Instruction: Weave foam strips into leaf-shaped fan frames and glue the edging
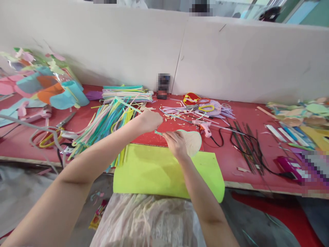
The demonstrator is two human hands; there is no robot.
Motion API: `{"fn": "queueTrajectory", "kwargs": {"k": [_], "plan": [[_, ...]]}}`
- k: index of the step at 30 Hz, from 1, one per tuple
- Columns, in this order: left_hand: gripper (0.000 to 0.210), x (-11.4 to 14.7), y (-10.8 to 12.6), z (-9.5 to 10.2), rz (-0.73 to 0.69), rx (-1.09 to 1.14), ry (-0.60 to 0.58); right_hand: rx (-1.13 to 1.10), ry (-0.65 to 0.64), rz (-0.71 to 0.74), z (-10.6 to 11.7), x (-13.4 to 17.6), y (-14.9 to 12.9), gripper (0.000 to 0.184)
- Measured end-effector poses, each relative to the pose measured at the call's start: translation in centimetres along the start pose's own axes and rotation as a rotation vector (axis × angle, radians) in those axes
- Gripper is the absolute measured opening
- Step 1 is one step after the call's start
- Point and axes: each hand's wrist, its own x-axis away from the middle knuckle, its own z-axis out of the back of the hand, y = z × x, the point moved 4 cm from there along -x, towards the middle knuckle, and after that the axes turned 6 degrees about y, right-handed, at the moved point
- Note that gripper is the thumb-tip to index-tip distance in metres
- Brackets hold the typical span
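My left hand (pixel 152 120) is closed in a fist above the red work surface. A pale green strip (pixel 128 104) runs out of it toward the upper left. My right hand (pixel 176 142) rests on a cream, ridged, rounded piece (pixel 194 142) with a thin green edge, its fingers together and holding it from the left. A short green end (pixel 158 132) shows by the right fingertips. Under both wrists lies a lime-yellow foam sheet (pixel 154 171) that hangs over the table edge.
Left of my hands lie many coloured strips (pixel 102 120) and yellow-handled scissors (pixel 56 132). A pink glue gun (pixel 203 127) with a black cord (pixel 218 142) lies at the right, near dark thin sticks (pixel 246 147). A white partition (pixel 115 48) stands behind.
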Motion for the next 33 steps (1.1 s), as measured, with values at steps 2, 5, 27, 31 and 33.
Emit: {"fn": "queueTrajectory", "kwargs": {"k": [2, 5, 27, 31, 33], "plan": [[0.026, 0.5, 1.1, 0.3, 0.041, -0.099, 0.077, 0.036, 0.028, -0.021, 0.0, 0.0, 0.1, 0.02], [0.029, 0.8, 2.7, -0.1, 0.104, -0.126, 0.154, 0.061, 0.075, -0.062, 0.1, -0.1, 0.3, 0.02], [0.011, 1.5, 2.0, -9.3, 0.337, 1.34, 0.638, -0.075, 0.321, -0.319, 1.2, 0.3, 1.2, 0.023], [0.017, 0.8, 0.7, -9.7, 0.184, 1.52, 0.514, -0.188, 0.337, -0.304, 1.9, 0.1, 1.2, 0.022], [0.019, 0.7, 0.1, -9.7, 0.13, 1.536, 0.438, -0.227, 0.325, -0.287, 2.3, 0.0, 1.1, 0.021]]}}
